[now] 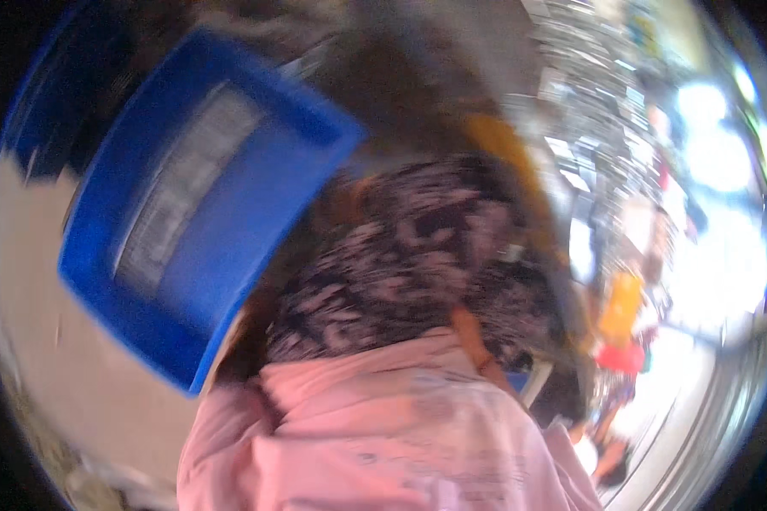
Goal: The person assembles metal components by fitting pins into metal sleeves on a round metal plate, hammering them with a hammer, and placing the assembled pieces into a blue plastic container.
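A blue rectangular plastic bin [230, 221], tilted, is carried at my left side. Along its inner floor lies a flat greyish-white strip [187, 183]. My left forearm [245, 341] comes out of a pink sleeve and runs in shadow under the bin's right-hand edge. The bin hides that hand's fingers. On the other side my right hand [471, 336] hangs low beside my patterned dark clothing [400, 255], smeared by motion. Nothing can be made out in it, and its fingers cannot be told apart.
A pale flat surface [43, 255] spreads at the left, with a dark blue shape [68, 102] beyond it. Right of me runs a blurred yellow edge [520, 162]. Farther right are cluttered metallic things [596, 111], an orange item [622, 305] and a red item [619, 358] near bright light.
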Tool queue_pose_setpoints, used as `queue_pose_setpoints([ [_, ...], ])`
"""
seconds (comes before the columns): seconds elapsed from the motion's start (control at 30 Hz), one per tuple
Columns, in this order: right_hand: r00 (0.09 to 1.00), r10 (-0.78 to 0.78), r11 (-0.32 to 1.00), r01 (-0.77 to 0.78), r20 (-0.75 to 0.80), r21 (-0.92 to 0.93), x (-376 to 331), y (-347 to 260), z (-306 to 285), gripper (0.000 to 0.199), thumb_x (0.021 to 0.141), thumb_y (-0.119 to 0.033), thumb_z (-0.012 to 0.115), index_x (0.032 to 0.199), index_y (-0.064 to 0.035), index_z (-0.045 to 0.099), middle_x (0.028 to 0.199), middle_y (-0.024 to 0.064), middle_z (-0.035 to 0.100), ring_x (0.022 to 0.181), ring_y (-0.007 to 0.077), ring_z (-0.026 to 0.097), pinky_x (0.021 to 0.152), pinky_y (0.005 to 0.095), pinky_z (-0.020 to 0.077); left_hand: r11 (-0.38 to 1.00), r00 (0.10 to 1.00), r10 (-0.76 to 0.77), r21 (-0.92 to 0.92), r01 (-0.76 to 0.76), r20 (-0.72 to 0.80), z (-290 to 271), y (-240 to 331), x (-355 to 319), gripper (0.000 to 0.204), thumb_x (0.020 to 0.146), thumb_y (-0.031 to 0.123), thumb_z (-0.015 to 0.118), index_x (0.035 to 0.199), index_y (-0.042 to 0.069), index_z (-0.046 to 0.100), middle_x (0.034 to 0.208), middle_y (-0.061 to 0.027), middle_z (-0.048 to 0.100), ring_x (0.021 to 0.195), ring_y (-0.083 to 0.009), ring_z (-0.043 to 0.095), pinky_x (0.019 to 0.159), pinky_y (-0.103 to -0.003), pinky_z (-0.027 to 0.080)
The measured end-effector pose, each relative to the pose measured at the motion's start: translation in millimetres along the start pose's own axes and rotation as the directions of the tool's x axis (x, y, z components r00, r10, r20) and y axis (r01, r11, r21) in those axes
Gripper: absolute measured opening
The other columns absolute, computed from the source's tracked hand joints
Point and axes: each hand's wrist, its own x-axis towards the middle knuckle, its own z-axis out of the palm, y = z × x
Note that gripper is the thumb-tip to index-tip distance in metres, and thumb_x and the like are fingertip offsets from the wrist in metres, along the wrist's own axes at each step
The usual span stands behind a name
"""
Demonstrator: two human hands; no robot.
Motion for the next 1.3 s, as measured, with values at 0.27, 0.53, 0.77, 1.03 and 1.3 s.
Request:
queue_pose_setpoints([
  [0.27,0.955,0.01,0.823,0.161,-0.297,0.544,-30,-124,-171,0.033,0.098,-0.012,0.073,0.131,-0.0095,0.073,0.124,0.0162,0.075,0.114,0.0346,0.074,0.097,0.0415,0.0594,0.959,0.98,0.198,0.206,-0.193,-0.003,-58,73,48,0.022,0.1,0.024,0.074,0.106,0.003,0.077,0.099,-0.0141,0.078,0.092,-0.0308,0.074,0.082,-0.045,0.059],
  [0.53,0.856,0.006,0.505,0.443,-0.517,0.74,-94,-155,-263,0.024,0.105,-0.013,0.072,0.128,-0.008,0.077,0.118,0.0113,0.079,0.104,0.0224,0.076,0.091,0.0359,0.0595,0.876,0.955,0.289,0.42,-0.239,-0.06,-111,130,51,0.019,0.098,0.021,0.074,0.103,0.003,0.077,0.096,-0.0157,0.077,0.092,-0.0342,0.075,0.081,-0.047,0.059],
  [0.77,0.577,0.152,0.486,0.663,-0.802,0.569,-140,-125,-315,0.018,0.103,-0.009,0.076,0.12,-0.0048,0.078,0.101,0.0112,0.077,0.085,0.0147,0.072,0.076,0.0311,0.0584,0.811,0.906,0.41,0.497,-0.309,-0.107,-141,133,51,0.016,0.097,0.019,0.075,0.101,0.004,0.077,0.094,-0.017,0.077,0.091,-0.0371,0.075,0.08,-0.049,0.059],
  [1.03,0.28,0.438,0.877,0.076,-0.854,0.475,-122,19,-360,0.021,0.092,-0.011,0.073,0.113,-0.0084,0.076,0.111,0.0152,0.078,0.1,0.0375,0.076,0.086,0.0473,0.0608,0.4,0.619,0.779,0.681,-0.614,0.1,-200,171,24,0.013,0.093,0.015,0.074,0.097,0.003,0.077,0.093,-0.0217,0.076,0.094,-0.0428,0.075,0.082,-0.053,0.059],
  [1.3,0.476,0.431,0.902,-0.226,-0.766,0.367,-72,84,-386,0.034,0.089,-0.003,0.063,0.122,-0.0078,0.072,0.109,0.0219,0.078,0.106,0.0444,0.075,0.09,0.0557,0.0582,0.686,0.886,0.459,0.607,-0.401,0.066,-301,375,-227,0.017,0.087,0.015,0.072,0.092,0.0,0.073,0.086,-0.0258,0.073,0.086,-0.0442,0.073,0.076,-0.051,0.056],
])
